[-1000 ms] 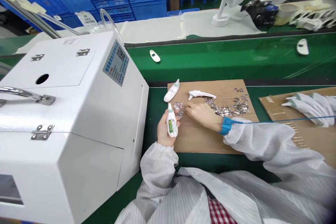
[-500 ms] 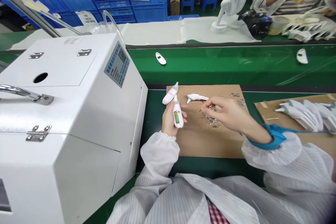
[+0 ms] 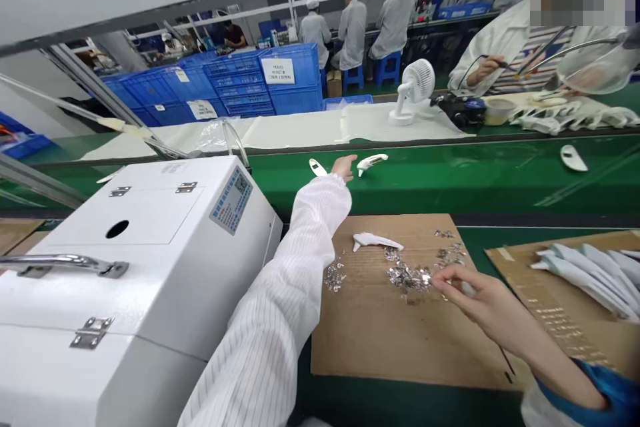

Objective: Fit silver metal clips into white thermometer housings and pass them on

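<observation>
2 hands: left fingers [image 3: 348, 160] open beside a slanted white casing [image 3: 373, 161]; right fingers [image 3: 450, 273], grip unclear, at metal scraps [image 3: 407, 279].

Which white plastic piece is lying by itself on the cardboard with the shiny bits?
The curved white piece near the top of the brown cardboard. The others lie on the green belt or in the pile on the next cardboard.

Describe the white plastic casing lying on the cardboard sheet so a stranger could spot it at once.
Start at the white machine, then look right to the cardboard sheet on the green bench. Near its far edge lies a white plastic casing, slender and curved. It is the only casing on that sheet, just beyond the scattered metal pieces.
</observation>
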The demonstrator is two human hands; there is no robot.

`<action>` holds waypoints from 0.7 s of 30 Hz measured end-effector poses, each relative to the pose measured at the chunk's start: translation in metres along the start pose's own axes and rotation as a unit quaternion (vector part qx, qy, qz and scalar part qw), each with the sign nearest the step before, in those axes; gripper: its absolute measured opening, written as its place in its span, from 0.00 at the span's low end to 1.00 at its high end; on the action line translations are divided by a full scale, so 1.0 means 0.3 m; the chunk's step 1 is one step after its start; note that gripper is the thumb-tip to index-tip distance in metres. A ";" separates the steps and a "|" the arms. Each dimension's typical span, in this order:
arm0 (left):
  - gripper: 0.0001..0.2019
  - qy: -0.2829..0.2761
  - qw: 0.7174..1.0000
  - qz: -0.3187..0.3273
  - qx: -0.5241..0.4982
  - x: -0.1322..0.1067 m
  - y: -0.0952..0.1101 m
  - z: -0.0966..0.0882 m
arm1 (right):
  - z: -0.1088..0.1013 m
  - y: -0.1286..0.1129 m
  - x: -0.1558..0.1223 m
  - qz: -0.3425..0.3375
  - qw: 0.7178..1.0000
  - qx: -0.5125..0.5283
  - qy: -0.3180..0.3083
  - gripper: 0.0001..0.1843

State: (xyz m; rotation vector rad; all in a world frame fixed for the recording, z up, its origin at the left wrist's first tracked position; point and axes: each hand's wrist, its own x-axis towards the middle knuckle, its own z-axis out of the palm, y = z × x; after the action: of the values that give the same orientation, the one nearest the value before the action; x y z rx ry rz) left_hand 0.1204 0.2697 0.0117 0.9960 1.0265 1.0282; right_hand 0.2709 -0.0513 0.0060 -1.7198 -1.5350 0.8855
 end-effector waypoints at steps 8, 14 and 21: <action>0.14 0.054 0.959 0.031 0.275 -0.338 -0.033 -0.326 | -0.016 0.041 0.016 0.023 0.999 0.033 -0.005 0.22; 0.17 0.059 0.910 0.066 0.406 -0.516 -0.199 -0.321 | 0.038 -0.014 0.060 -0.016 0.999 0.022 -0.023 0.20; 0.14 0.070 0.969 0.044 0.234 -0.511 -0.231 -0.261 | 0.032 -0.069 0.040 -0.017 1.000 0.019 -0.005 0.19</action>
State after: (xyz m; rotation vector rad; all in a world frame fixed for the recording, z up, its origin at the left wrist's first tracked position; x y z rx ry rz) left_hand 0.0282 0.1186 -0.0443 1.3752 1.3919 0.9575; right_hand 0.2524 -0.0370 0.0172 -1.6589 -1.5393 0.9009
